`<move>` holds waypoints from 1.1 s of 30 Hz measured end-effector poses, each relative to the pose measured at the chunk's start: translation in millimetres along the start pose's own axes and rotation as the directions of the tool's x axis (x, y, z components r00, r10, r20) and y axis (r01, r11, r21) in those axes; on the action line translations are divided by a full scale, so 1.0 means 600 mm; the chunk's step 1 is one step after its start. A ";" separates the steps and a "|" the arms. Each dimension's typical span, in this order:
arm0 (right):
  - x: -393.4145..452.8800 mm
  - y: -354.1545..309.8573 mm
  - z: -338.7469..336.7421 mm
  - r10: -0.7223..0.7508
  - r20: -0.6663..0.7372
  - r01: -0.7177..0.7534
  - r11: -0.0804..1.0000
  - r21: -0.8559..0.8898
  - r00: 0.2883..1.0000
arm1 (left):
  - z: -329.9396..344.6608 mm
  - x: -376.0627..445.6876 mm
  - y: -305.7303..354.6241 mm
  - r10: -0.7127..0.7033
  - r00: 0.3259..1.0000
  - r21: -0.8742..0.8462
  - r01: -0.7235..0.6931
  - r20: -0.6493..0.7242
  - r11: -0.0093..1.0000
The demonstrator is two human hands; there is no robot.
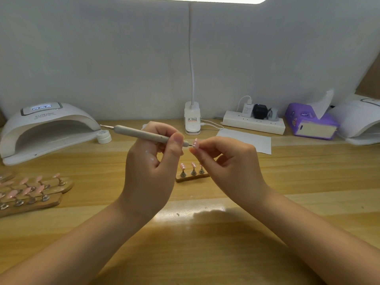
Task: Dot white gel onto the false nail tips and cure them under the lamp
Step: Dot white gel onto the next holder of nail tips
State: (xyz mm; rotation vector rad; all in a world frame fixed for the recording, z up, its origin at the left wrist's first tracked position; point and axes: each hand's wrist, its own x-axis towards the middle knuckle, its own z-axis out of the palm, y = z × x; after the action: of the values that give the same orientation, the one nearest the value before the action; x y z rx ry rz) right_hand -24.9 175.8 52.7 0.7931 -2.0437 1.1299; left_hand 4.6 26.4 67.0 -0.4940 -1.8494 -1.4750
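Note:
My left hand (pixel 153 161) grips a grey dotting pen (pixel 141 134), its fine tip touching a pink false nail tip (pixel 195 143). That nail tip carries white dots and is pinched between the thumb and fingers of my right hand (pixel 228 161). Both hands hover above a small wooden holder (pixel 191 177) on which three pink nail tips stand on metal posts. A white curing lamp (pixel 47 128) sits at the far left with its display lit. A small white gel pot (pixel 103 136) stands beside the lamp's opening.
More wooden holders with several pink nail tips (pixel 30 192) lie at the left edge. At the back stand a clip desk lamp (pixel 192 118), a power strip (pixel 254 122), a purple tissue pack (pixel 310 122), a white paper sheet (pixel 246 139) and a second lamp (pixel 359 122).

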 end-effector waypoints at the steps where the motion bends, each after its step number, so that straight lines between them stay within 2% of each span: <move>1: 0.000 0.000 0.000 0.000 0.002 0.000 1.000 -0.001 1.000 | 0.000 0.000 0.000 0.000 1.000 -0.001 0.000 0.001 1.000; 6: 0.000 0.001 -0.001 0.021 0.013 -0.021 1.000 0.012 1.000 | 0.000 0.000 0.004 -0.003 1.000 -0.071 0.002 -0.014 0.997; 11: -0.001 0.005 0.000 0.072 0.005 -0.072 0.997 0.035 0.997 | -0.002 0.006 -0.004 -0.072 0.990 -0.188 0.048 -0.122 0.981; 15: -0.001 0.013 -0.002 0.084 0.001 -0.084 0.996 0.028 0.996 | -0.001 -0.001 -0.029 -0.094 0.990 -0.162 0.076 -0.103 0.984; 18: -0.004 0.030 -0.005 0.104 0.009 -0.104 0.994 0.021 0.995 | -0.003 -0.009 -0.051 -0.077 0.995 -0.077 0.072 -0.069 0.994; 23: -0.017 0.070 -0.012 0.161 0.038 -0.157 0.984 -0.082 0.986 | -0.006 -0.023 -0.073 -0.060 0.998 0.021 0.060 -0.007 0.998; 30: -0.025 0.085 -0.004 0.171 0.086 -0.141 0.950 -0.280 0.982 | -0.003 -0.025 -0.082 -0.072 0.997 0.046 0.072 0.003 0.996; 33: -0.023 0.086 -0.004 0.239 0.090 -0.193 0.914 -0.356 0.967 | -0.003 -0.024 -0.084 -0.081 0.997 0.045 0.081 0.004 0.996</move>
State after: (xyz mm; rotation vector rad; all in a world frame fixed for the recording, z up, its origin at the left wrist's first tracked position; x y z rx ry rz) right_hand -55.5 203.6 18.4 0.4841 -2.4010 0.8108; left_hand -19.2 12.6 22.2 -0.4063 -1.9229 -1.4825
